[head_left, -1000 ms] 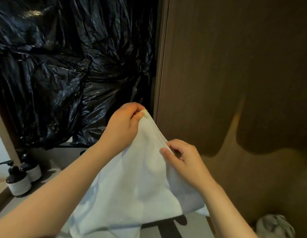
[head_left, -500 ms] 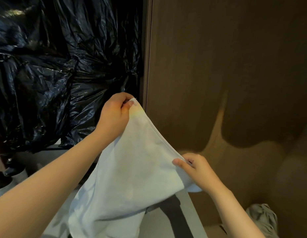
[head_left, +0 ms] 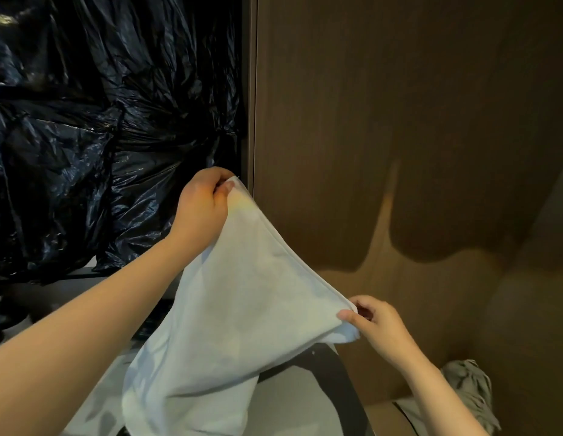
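Pinching the top corner of the white cloth (head_left: 242,309) between thumb and curled fingers, the left hand (head_left: 202,212) holds that corner high, just in front of the edge of the brown wooden panel (head_left: 399,121). The right hand (head_left: 381,325) grips the same hemmed edge lower and further right, thumb on the near face and fingers curled behind. The hem sags slightly between the two grips. The remainder of the cloth hangs below both hands, and its lower folds lie on the pale surface (head_left: 289,404) beneath, partly covering a dark curved band (head_left: 346,379). Probable faults are as follows. The right-hand pinch takes in only a small margin of fabric, so a sharp pull to tension the hem is likely to strip the corner free. The edge appears doubled, and it cannot be determined whether each hand holds both layers; a single-layer grip would let the other layer drop open. With the hands at unequal heights, any fold started from this position would probably run skewed. The trailing folds may drag or bunch on the surface if the cloth is lifted unevenly. Black plastic bags (head_left: 85,136) hang close behind the left hand and could brush against the cloth. Crumpled grey fabric (head_left: 465,388) lies near the right forearm and could be swept up with it.
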